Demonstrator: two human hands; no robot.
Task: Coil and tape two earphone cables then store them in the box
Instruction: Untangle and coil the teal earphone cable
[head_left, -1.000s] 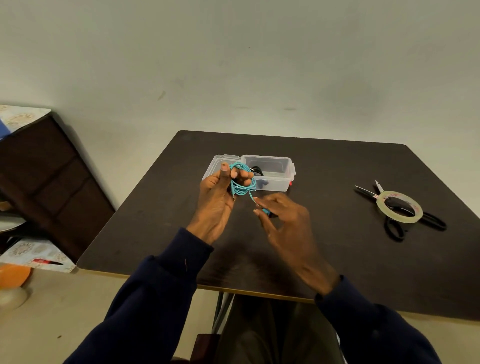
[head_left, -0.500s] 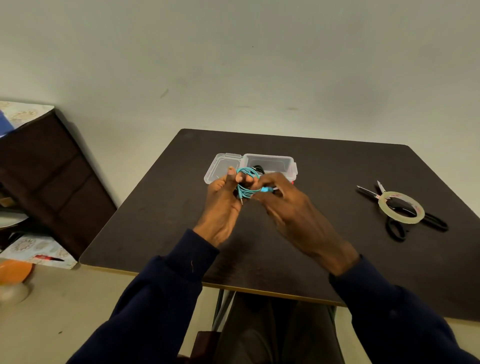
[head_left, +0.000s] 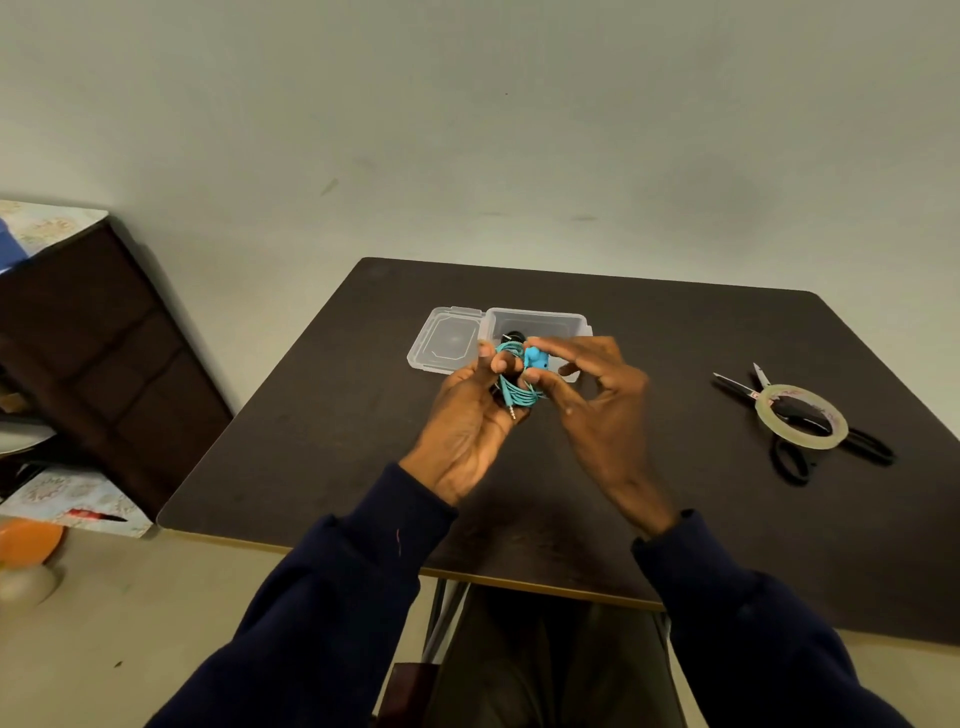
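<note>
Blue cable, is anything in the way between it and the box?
Nothing visible is. The left hand and right hand hold the blue cable just in front of the box, whose lid lies open to its left. A dark thing lies inside.

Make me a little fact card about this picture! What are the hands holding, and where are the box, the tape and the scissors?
left hand: holds the coiled turquoise earphone cable
right hand: pinches the cable's blue earbuds
clear box: open on the table, behind the hands, something black inside
lid: lies flat, left of the box
tape roll: lies on the black scissors, far right
</note>
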